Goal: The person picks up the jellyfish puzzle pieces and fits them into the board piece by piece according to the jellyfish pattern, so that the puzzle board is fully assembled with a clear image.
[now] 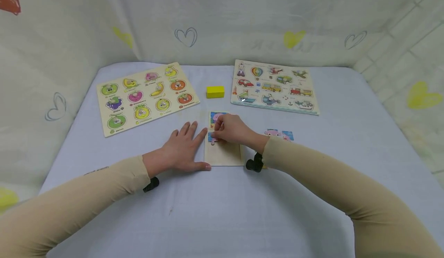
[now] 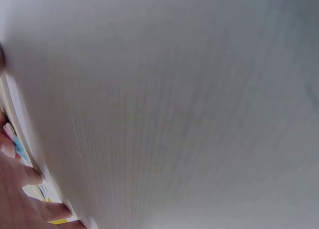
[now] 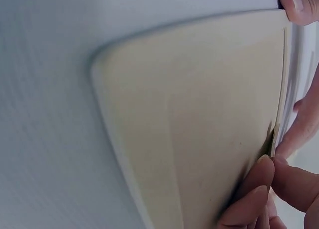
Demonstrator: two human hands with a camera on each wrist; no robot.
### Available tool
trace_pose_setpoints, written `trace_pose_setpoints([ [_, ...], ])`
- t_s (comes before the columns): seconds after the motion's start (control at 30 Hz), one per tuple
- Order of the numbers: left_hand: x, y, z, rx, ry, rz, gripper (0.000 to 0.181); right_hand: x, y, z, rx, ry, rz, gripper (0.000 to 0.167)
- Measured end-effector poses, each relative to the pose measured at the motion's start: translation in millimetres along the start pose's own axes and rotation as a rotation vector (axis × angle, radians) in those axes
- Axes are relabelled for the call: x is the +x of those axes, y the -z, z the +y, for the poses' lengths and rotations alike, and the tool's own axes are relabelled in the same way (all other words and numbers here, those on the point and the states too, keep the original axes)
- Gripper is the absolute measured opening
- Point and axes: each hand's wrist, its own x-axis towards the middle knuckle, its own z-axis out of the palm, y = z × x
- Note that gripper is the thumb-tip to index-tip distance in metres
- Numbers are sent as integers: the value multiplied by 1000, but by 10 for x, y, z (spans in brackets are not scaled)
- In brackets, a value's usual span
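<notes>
A light wooden puzzle board lies on the white table, its lower part bare. One pink-and-blue picture piece sits at its top left. Below it, my right hand pinches another piece between thumb and fingers at the board's left side. In the right wrist view the fingertips hold that piece's thin edge. My left hand lies with fingers spread beside the board, thumb and index finger at its left edge. My right hand partly covers the board's upper half.
Loose picture pieces lie right of the board, partly behind my right forearm. A yellow block stands beyond the board. A fruit puzzle is at the back left, a vehicle puzzle at the back right.
</notes>
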Motion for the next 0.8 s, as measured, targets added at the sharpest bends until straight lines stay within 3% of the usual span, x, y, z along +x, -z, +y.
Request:
trace_pose_setpoints([
  [0.3,2,13,6,13,3,0,112,-61,49,81,-27,44,-6,29],
  [0.8,-7,-15,-31,-22,-18,10,111,-61,-26,96,-105,84,41,23],
])
